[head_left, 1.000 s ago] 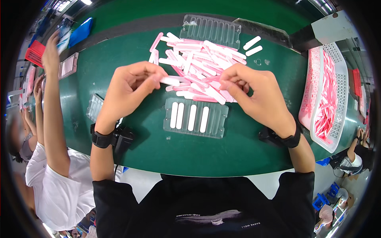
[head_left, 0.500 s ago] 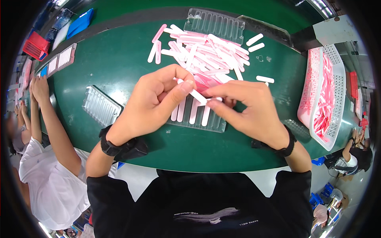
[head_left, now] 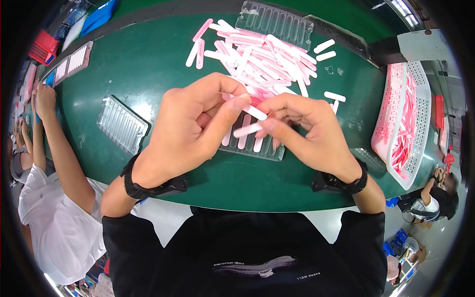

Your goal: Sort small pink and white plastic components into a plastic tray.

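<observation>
My left hand (head_left: 193,119) is closed, pinching a white nail file (head_left: 256,112) between thumb and forefinger; its end points down to the right. Opposite it, my right hand (head_left: 309,128) is closed on a pale pink nail file (head_left: 247,130), which sticks out leftward below the white one. Both hands hover over a clear ribbed tray (head_left: 267,151), where several files lie side by side in the grooves. My fingers hide much of that tray. Beyond my hands spreads a loose heap of pink and white nail files (head_left: 257,59).
One clear ribbed tray (head_left: 274,24) stands behind the heap, another (head_left: 122,126) at left. A white perforated basket (head_left: 418,128) of pink strips stands at right. A co-worker's arm (head_left: 67,148) reaches over the green table (head_left: 163,64) at far left, near filled trays (head_left: 76,59).
The pale pink file in my right hand now shows, extending leftward under the white one. My hands have shifted slightly apart. The co-worker's hand at left has moved a little.
</observation>
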Tool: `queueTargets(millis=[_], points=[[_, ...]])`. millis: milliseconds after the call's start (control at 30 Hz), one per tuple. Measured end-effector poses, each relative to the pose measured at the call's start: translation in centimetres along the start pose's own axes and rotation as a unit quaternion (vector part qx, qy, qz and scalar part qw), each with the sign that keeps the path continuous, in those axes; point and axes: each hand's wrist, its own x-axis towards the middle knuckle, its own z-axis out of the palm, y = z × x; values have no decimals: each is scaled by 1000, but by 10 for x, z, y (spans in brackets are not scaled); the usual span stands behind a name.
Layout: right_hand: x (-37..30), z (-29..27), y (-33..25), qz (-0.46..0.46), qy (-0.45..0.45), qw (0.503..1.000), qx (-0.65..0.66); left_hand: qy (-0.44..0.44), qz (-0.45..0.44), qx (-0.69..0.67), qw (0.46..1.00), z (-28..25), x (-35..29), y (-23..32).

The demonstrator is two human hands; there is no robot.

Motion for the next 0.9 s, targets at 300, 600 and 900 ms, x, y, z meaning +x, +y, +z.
queueTargets(millis=[300,600,900], points=[[3,-2,3,17,36,991,124,40,-19,88,995,-7,3,4],[1,1,1,4,50,992,115,41,-26,100,994,-9,6,1],[1,2,-2,-50,80,996,-3,24,-37,90,995,-9,7,-3]])
